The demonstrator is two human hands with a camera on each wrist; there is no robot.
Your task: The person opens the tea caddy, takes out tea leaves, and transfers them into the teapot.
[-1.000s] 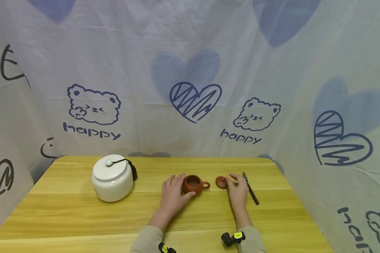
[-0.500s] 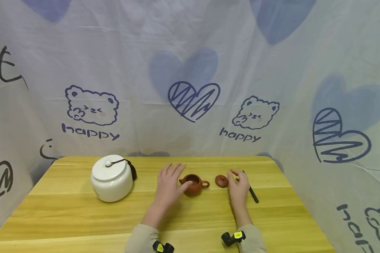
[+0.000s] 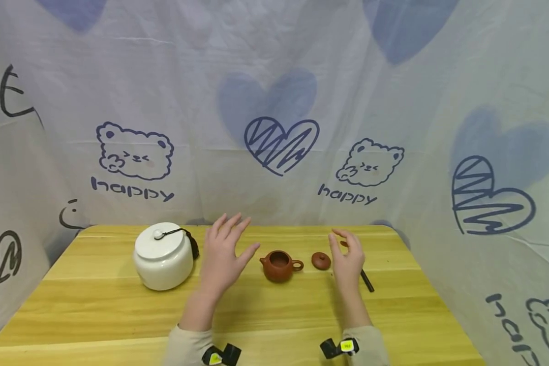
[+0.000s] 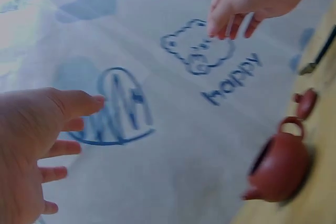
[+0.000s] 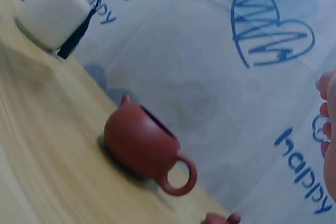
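A small reddish-brown clay teapot stands upright on the table without its lid, spout left and handle right. Its lid lies just right of the handle, knob up. My left hand is raised between the teapot and a white lidded jar, fingers spread, touching neither. Above and right of the lid hovers my right hand, fingers loosely bent, with nothing seen in it. It partly covers a slim black pen-like tool, whose metallic tip shows in the left wrist view.
The jar has a black cord and tassel hanging from its lid knob. Underneath everything is a yellow wooden table. White cloth printed with hearts and bears hangs behind the table and at both sides.
My left hand has left the teapot and moved left and up. The right hand has let go of the lid's knob and risen slightly away. Teapot and lid stay in place.
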